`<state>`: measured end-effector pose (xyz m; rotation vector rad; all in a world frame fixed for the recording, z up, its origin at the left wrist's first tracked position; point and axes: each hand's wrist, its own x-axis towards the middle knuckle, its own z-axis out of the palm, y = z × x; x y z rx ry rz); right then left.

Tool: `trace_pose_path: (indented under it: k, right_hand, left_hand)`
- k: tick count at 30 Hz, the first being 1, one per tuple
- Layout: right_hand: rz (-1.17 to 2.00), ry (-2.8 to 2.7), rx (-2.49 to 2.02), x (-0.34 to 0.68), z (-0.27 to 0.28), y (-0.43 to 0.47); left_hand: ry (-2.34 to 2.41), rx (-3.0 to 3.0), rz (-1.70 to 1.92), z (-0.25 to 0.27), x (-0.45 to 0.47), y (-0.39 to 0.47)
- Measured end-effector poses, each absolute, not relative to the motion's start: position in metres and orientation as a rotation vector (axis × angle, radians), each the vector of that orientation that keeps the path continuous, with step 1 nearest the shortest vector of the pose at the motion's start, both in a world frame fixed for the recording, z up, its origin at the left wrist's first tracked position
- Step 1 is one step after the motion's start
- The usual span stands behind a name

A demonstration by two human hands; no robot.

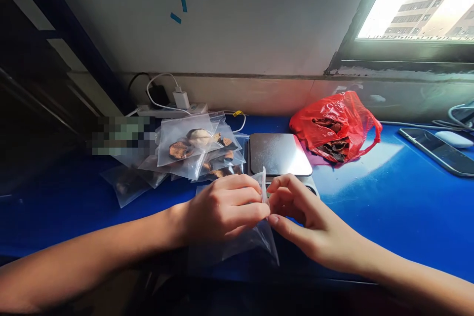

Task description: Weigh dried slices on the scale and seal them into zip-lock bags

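Plastic zip bag [255, 244]: hung from the left hand [225, 207] over the near side of the bench [370, 222], just in front of the kitchen scale [279, 153], its upper edge standing upright between the two hands.
Left grip: clamped on the bag, fingers folded over it close to that edge.
Right grip: curled at the same edge, with the right hand's [314, 224] thumb and forefinger apart; whether the fingertips behind pinched the plastic, I could not tell.
Scale: lay just behind the hands, its bare steel platform catching the light, the front partly covered by fingers.
Filled zip bags [174, 133]: overlapped in a pile left of the scale, brown dried slices showing through, one pale piece among them.
Red carrier bag [355, 118]: sat right of the scale, dark dried pieces [335, 148] visible through its film.
Smartphone [440, 150]: lay flat at the far right, a white case [454, 139] just beside it.
White charger [180, 98]: stood plugged into a power strip [200, 108] along the wall [240, 24], behind the pile.
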<state>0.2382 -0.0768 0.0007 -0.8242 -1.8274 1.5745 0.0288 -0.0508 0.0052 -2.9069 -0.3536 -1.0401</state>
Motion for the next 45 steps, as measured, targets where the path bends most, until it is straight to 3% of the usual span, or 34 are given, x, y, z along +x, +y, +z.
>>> trace_pose_path:
  k: [20,45]
  right_hand:
    - [1.458,-1.907,-0.934,0.235,0.001,-0.081]
    - [1.227,-1.985,-0.995,0.235,-0.002,-0.081]
  left_hand:
    - [-0.545,-2.902,-0.727,0.011,0.017,-0.048]
    - [-0.540,-2.886,-0.771,0.009,0.024,-0.050]
